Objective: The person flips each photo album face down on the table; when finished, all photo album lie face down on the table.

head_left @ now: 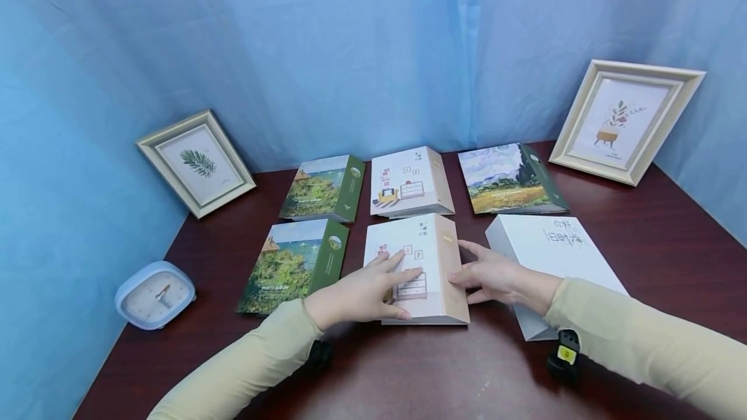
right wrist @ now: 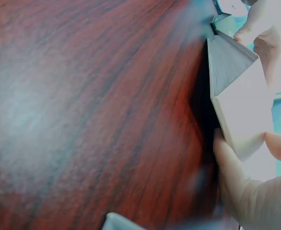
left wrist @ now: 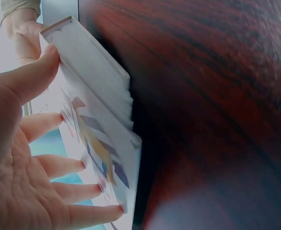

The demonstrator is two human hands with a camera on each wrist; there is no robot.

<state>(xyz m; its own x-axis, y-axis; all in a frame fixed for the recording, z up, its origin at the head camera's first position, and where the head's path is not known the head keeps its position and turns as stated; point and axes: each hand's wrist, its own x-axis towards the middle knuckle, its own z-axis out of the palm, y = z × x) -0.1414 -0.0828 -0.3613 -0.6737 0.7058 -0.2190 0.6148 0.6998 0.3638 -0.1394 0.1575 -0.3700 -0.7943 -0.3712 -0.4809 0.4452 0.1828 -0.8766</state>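
Note:
A white photo album (head_left: 433,306) with furniture drawings and a beige spine lies front centre on the table. My left hand (head_left: 364,287) rests on its cover, fingers spread and fairly straight. In the left wrist view the thumb (left wrist: 49,60) touches the album's near corner and the other fingertips touch the cover. My right hand (head_left: 496,274) holds the spine side. The right wrist view shows its thumb low by the spine's (right wrist: 245,110) bottom edge and a finger on the spine's upper part. The far fingers are partly hidden there.
Beside it lie a green landscape album (head_left: 288,264) on the left and a white box-like album (head_left: 560,248) on the right. Behind are a green album (head_left: 321,186), a furniture-drawing album (head_left: 403,180) and a painting-covered album (head_left: 508,177). Two frames (head_left: 198,164) (head_left: 627,122) and a clock (head_left: 155,295) flank them.

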